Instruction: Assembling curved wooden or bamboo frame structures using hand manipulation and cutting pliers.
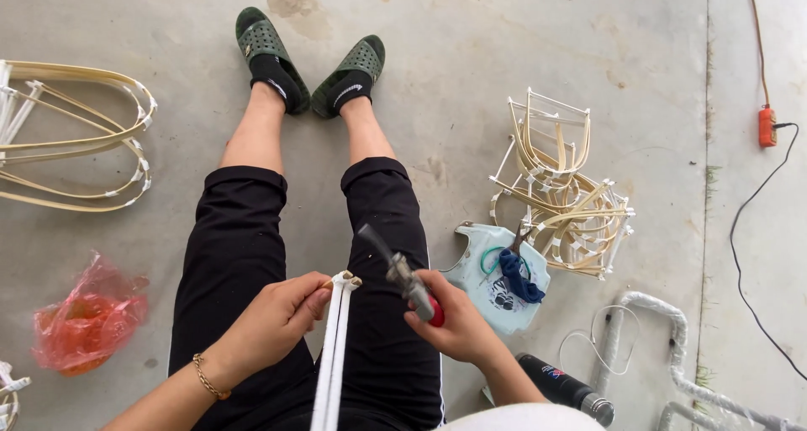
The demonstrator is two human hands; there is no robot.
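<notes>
I sit on the floor (504, 27) with my legs out. My left hand (273, 317) is clenched round the top of the white strips (334, 355), which stand upright between my thighs, their tips just past my thumb. My right hand (458, 322) grips the red-handled pliers (403, 275), nose angled up and left, just right of the strip tips, not touching them. Bamboo frames (563, 204) lie at my right, a red bag (88, 317) at my left
</notes>
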